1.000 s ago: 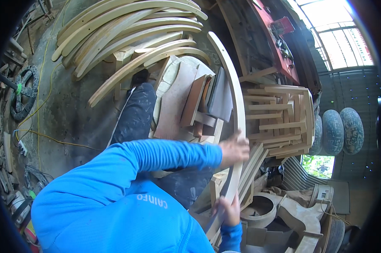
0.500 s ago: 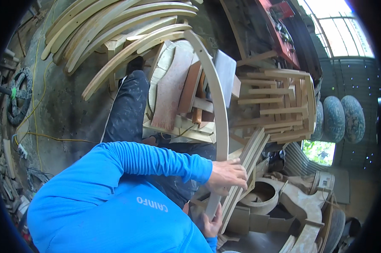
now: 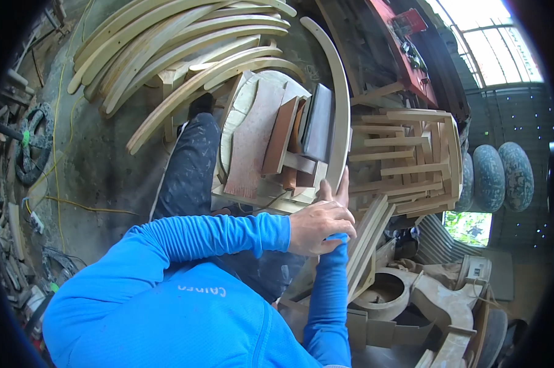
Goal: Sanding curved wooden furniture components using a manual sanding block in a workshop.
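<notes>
At picture centre, the left hand sits over the right wrist, its fingers curled loosely on the blue sleeve — not gripping any wood that I can see. The right hand is mostly hidden behind it; only its fingertips show, pointing up and touching the lower end of the curved wooden rail. Can't tell if those fingers are wrapped round the rail or just pressed flat against it.

The rail arcs up and away from the hands, leaning beside a stack of flat boards, with the slatted chair frame just to the right. A pile of similar curved rails lies well apart on the floor, upper left.

My read: the rail is stood in place against the stack but not released — hand contact is at its bottom end only. Nothing visibly fastens it.
</notes>
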The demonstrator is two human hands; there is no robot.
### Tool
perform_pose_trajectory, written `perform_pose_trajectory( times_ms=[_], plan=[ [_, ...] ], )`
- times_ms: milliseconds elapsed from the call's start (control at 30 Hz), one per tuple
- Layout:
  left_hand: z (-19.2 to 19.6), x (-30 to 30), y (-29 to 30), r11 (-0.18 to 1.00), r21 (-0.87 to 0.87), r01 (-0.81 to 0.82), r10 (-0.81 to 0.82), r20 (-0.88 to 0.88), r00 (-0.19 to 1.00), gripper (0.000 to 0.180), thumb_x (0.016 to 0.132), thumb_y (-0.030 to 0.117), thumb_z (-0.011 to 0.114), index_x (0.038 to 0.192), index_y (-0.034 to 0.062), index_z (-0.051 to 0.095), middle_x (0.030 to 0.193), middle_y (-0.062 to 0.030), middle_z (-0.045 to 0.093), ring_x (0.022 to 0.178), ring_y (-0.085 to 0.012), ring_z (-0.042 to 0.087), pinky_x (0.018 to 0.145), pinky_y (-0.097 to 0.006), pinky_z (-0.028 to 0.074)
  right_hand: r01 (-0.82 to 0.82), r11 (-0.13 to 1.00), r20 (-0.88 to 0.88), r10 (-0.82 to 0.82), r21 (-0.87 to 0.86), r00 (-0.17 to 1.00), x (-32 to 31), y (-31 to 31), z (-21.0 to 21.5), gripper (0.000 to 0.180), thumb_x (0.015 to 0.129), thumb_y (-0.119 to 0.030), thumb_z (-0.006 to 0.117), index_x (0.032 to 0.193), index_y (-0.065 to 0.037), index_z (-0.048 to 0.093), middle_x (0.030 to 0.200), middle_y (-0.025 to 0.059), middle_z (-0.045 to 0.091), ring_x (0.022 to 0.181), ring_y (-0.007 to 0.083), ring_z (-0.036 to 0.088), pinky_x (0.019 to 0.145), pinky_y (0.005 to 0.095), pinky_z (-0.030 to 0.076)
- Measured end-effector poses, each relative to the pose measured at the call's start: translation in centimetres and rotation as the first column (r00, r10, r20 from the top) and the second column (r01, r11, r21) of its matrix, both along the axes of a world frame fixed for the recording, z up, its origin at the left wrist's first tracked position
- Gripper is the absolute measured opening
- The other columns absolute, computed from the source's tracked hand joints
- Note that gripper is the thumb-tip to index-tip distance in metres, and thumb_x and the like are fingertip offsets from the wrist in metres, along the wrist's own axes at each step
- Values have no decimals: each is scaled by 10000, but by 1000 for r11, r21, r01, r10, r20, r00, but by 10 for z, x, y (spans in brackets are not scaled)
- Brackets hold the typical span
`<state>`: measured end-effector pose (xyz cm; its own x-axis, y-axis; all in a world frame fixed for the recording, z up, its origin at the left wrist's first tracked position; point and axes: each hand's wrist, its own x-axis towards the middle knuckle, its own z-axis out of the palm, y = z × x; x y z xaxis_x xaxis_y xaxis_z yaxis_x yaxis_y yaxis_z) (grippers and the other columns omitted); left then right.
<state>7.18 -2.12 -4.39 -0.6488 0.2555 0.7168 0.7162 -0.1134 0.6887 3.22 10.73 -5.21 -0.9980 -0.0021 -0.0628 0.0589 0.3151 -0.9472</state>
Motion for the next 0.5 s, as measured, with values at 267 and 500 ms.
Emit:
perform_pose_trajectory(
  times_ms=[267, 500],
  plan=[
    [-4, -16, -12, 924, -342, -171, 137, -121, 983, 351, 782, 147, 767, 1118, 116, 671, 1235, -125, 600, 1231, -311, 553, 1078, -462, 433, 53, 710, -144, 69, 702, 987, 80, 67, 1, 790, 946, -172, 666, 1623, -152, 258, 1207, 308, 667, 970, 494, 701, 777, 505, 574],
    [9, -43, -7, 832, -483, -271, 88, -368, 926, 659, 649, 200, 860, 1260, 168, 614, 1318, -113, 508, 1362, -323, 440, 1202, -665, 230, 147, 470, -236, 137, 871, 962, 310, 187, 6, 665, 928, -170, 740, 1507, -65, 430, 1158, 292, 679, 973, 492, 699, 762, 479, 591]
  ],
)
